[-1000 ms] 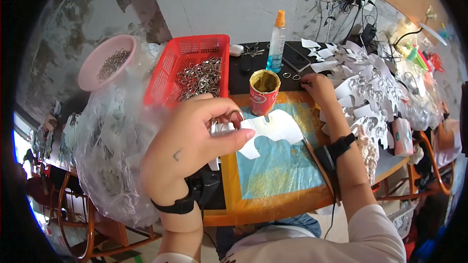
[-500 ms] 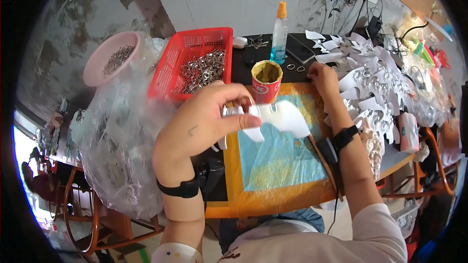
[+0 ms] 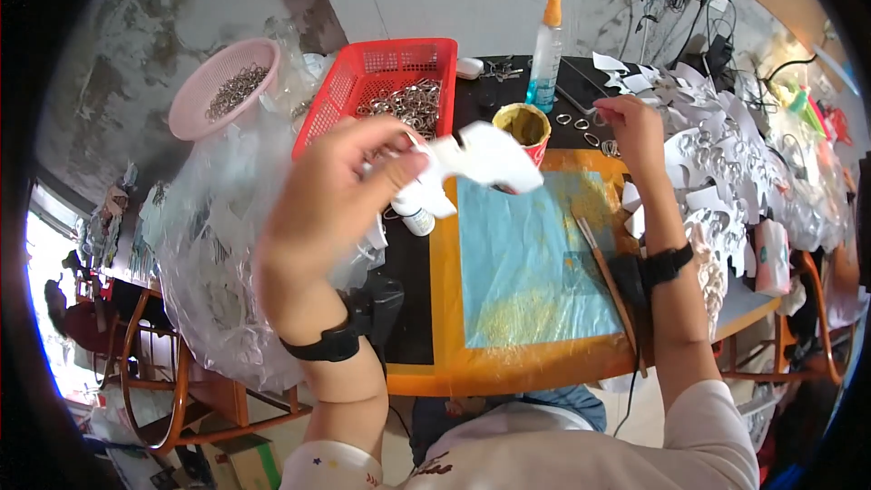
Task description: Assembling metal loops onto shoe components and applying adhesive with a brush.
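Note:
In my left hand (image 3: 318,191), thumb and fingers pinch a white curved cut-out piece (image 3: 494,156); hand and piece are partly smeared by motion. Another white part hangs below my thumb. Over the far right of the orange-edged mat, my right hand (image 3: 640,132) has its fingers bent together beside several loose metal rings (image 3: 592,139); what they hold, if anything, is too small to make out. Between the hands stands a red tub (image 3: 522,122) with yellowish residue round its rim, partly behind the white piece. A thin brown stick (image 3: 606,277) lies on the mat near my right wrist.
A red basket (image 3: 319,109) of metal rings and a pink basin (image 3: 186,109) stand at the back left. A spray bottle (image 3: 545,59) with an orange cap is behind the tub. White pieces with rings (image 3: 717,145) are heaped at right; plastic bags (image 3: 218,263) bulge at left.
My left hand has moved left with the white piece, away from the mat's middle. The view has shifted, and more loose rings show beside my right hand, which remains near them.

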A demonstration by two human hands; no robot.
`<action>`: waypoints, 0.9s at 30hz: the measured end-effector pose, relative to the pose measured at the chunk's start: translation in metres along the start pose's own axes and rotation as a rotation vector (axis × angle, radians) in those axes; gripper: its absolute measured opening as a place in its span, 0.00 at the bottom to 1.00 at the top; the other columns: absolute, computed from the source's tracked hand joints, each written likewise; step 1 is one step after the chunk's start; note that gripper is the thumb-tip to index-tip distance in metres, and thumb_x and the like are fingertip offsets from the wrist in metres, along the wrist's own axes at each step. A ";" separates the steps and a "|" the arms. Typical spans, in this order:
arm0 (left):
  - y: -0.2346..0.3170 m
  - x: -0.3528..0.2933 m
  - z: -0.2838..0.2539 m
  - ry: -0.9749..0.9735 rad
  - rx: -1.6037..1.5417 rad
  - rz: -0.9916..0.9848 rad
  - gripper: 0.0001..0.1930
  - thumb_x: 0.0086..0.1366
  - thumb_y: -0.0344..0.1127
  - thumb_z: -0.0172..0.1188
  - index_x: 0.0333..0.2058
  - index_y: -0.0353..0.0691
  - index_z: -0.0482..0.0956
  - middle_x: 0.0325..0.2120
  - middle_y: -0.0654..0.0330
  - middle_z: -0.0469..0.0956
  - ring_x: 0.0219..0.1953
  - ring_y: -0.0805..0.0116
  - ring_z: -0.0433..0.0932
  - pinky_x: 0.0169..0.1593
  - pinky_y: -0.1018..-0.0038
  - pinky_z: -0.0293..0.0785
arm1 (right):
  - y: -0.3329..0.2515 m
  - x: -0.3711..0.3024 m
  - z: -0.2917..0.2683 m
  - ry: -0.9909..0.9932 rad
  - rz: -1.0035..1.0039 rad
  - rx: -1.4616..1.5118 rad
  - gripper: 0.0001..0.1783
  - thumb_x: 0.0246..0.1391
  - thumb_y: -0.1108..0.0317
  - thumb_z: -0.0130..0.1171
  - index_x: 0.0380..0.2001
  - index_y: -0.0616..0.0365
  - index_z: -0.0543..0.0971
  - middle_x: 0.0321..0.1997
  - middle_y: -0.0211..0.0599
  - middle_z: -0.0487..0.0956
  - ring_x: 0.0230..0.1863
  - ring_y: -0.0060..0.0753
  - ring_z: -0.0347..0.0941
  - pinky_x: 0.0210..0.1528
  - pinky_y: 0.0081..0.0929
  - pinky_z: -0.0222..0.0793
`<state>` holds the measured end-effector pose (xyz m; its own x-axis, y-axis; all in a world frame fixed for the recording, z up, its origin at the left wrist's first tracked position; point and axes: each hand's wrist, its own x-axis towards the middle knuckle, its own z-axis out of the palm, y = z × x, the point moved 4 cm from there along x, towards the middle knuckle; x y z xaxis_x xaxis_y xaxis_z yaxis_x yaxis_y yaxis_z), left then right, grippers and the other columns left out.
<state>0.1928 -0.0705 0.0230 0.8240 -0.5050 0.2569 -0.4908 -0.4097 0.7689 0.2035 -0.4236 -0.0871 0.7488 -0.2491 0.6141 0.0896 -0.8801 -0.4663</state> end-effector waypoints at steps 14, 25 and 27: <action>0.004 0.007 0.038 -0.260 0.202 0.092 0.12 0.62 0.41 0.60 0.33 0.37 0.78 0.24 0.59 0.69 0.31 0.66 0.68 0.36 0.73 0.64 | -0.164 -0.035 -0.045 -0.510 0.027 0.908 0.15 0.51 0.79 0.61 0.44 0.62 0.75 0.30 0.30 0.79 0.33 0.17 0.75 0.39 0.16 0.73; 0.012 0.009 0.044 -0.210 0.149 0.115 0.19 0.51 0.48 0.71 0.26 0.37 0.78 0.22 0.62 0.70 0.30 0.70 0.68 0.35 0.74 0.63 | -0.166 -0.038 -0.043 -0.438 -0.007 0.803 0.14 0.50 0.79 0.62 0.42 0.59 0.77 0.28 0.30 0.80 0.30 0.16 0.76 0.33 0.17 0.74; 0.011 0.011 0.045 -0.171 0.174 0.092 0.20 0.49 0.49 0.72 0.24 0.37 0.78 0.21 0.63 0.70 0.29 0.70 0.68 0.35 0.74 0.63 | -0.169 -0.038 -0.046 -0.417 -0.033 0.786 0.14 0.50 0.79 0.62 0.42 0.60 0.77 0.29 0.31 0.80 0.31 0.16 0.77 0.34 0.17 0.74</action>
<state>0.1836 -0.1143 0.0077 0.7209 -0.6613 0.2073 -0.6151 -0.4727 0.6311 0.1299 -0.2841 -0.0028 0.9025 0.0739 0.4243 0.4249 -0.3140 -0.8491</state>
